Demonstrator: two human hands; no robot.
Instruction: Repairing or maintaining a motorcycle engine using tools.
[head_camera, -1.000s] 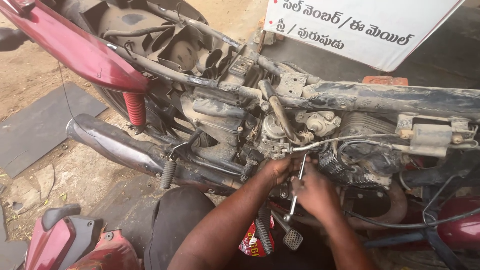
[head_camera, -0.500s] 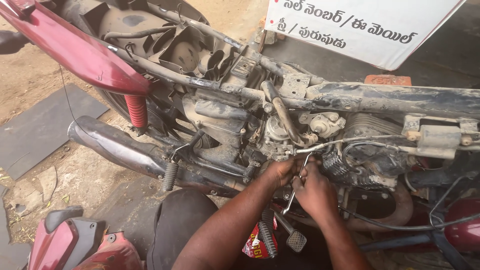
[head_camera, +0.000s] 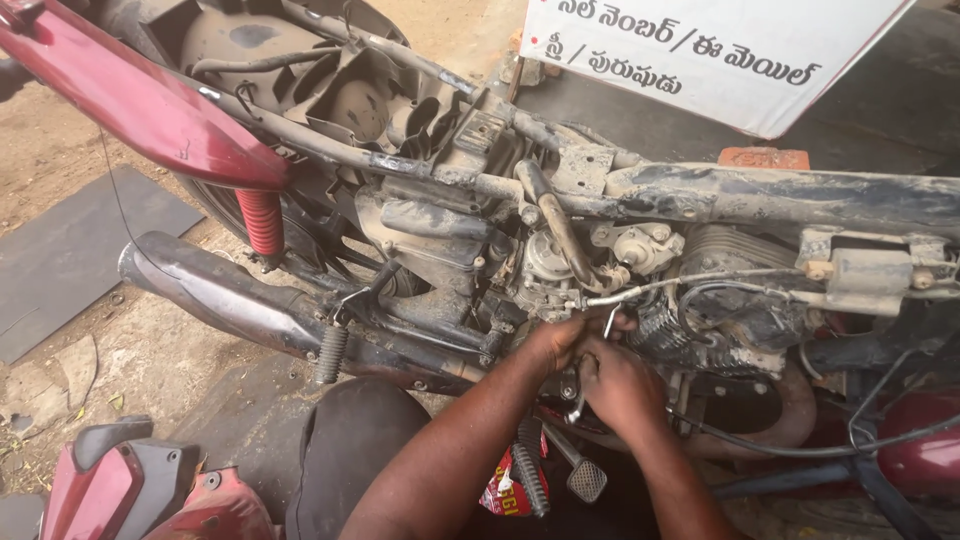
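Two hands are close together, low down by the engine of a stripped motorcycle. The left hand (head_camera: 555, 340) is curled, and its fingers press in against the dirty engine parts; what it pinches there is hidden, so I cannot tell. The right hand (head_camera: 618, 385) sits just beside it, a bit lower, and is closed around a thin metal spanner (head_camera: 590, 370). The top of the spanner pokes up between the two hands, and its bottom end hangs out under the right fist. A second ago the spanner stood out longer and straighter below the hands; now it is tucked in tighter and the right hand has come up closer to the left. That looks like the spanner being turned on a bolt, bit by bit. Just above the hands a thin grey cable (head_camera: 690, 285) runs across to the right. Up and to the left of the hands is the red spring (head_camera: 262, 222), and the long dark exhaust pipe (head_camera: 230, 300) lies far off to the left. Right below the hands is a ribbed foot peg (head_camera: 587, 480). Above and to the right hangs a white sign (head_camera: 700, 55).
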